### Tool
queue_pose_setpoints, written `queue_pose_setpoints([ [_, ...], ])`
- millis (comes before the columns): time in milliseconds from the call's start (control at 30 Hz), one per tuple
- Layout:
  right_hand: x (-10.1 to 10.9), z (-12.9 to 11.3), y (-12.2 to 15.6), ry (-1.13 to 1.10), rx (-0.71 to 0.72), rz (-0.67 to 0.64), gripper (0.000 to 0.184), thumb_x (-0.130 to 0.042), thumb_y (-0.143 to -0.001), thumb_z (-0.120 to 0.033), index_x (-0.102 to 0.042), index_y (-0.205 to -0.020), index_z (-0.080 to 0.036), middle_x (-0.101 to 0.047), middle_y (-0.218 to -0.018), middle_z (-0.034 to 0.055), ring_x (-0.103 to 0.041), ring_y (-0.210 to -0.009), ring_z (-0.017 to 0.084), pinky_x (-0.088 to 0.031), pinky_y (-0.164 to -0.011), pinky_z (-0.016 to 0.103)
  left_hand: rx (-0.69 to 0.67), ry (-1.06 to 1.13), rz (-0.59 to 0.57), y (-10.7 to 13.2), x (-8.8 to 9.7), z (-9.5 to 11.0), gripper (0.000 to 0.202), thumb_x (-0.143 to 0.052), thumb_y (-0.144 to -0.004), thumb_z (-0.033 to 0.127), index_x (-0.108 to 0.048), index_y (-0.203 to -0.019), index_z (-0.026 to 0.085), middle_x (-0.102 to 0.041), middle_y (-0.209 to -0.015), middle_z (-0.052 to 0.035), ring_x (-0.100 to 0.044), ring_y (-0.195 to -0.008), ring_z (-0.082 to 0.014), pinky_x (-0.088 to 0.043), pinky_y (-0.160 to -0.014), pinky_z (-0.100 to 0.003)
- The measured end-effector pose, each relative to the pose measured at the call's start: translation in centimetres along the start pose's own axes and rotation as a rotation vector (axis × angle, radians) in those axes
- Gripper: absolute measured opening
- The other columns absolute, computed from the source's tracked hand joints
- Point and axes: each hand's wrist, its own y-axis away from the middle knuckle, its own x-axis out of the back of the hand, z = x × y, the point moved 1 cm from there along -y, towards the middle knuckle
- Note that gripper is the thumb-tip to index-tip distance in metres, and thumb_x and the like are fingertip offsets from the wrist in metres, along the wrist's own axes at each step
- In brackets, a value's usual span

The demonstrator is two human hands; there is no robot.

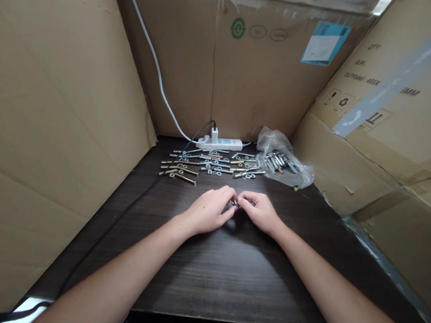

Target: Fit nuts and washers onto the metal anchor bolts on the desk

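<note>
My left hand (213, 211) is closed in a pinch on a small shiny metal piece (235, 203), low over the middle of the table. Facing it, my right hand (260, 211) pinches at the same piece, its fingertips almost touching those of the left. The fingers cover most of the piece, so I cannot tell whether it is a nut, a washer or another fitting. Beyond my hands lie rows of silver and brass-coloured bolts (187, 179), with loose nuts (209, 172) and washers (218, 174) among them.
A clear plastic bag (300, 174) with several metal bolts sits at the right of the rows. Behind them is a white power strip (219, 144) with a plugged-in adapter. A black cable (123, 212) crosses the dark table (208, 275). Cardboard boxes (179, 60) wall three sides.
</note>
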Motion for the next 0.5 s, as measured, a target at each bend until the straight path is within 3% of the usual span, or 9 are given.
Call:
queue_pose_setpoints([
  [167, -0.09, -0.28, 0.00, -0.038, 0.002, -0.015, 0.025, -0.048, -0.083, -0.032, -0.062, -0.069, -0.016, -0.063, -0.067, 0.0013, -0.055, -0.064, 0.015, -0.042, -0.062, 0.023, -0.007, 0.023, -0.003, 0.15, 0.09, 0.21, 0.014, -0.049, -0.085, 0.019, -0.046, -0.098, 0.020, -0.057, -0.091, -0.0015, -0.056, -0.078, -0.0162, -0.040, -0.067, -0.026],
  [300, -0.14, -0.18, 0.00, -0.034, 0.006, -0.014, 0.026, -0.048, -0.083, -0.032, -0.062, -0.069, -0.016, -0.061, -0.066, 0.0005, -0.054, -0.064, 0.014, -0.042, -0.063, 0.023, 0.017, 0.027, 0.002, 0.15, 0.27, 0.28, 0.013, -0.049, -0.087, 0.025, -0.047, -0.098, 0.020, -0.058, -0.092, -0.0016, -0.056, -0.079, -0.0166, -0.041, -0.068, -0.027],
  [500, -0.13, 0.36, 0.00, 0.014, 0.012, -0.003, 0.026, -0.048, -0.083, -0.033, -0.058, -0.065, -0.016, -0.055, -0.061, -0.0011, -0.050, -0.060, 0.013, -0.040, -0.061, 0.023, 0.010, 0.005, -0.017, -0.06, 0.00, -0.16, 0.024, -0.034, -0.096, 0.033, -0.053, -0.092, 0.019, -0.060, -0.089, -0.0025, -0.058, -0.083, -0.0175, -0.041, -0.074, -0.029],
])
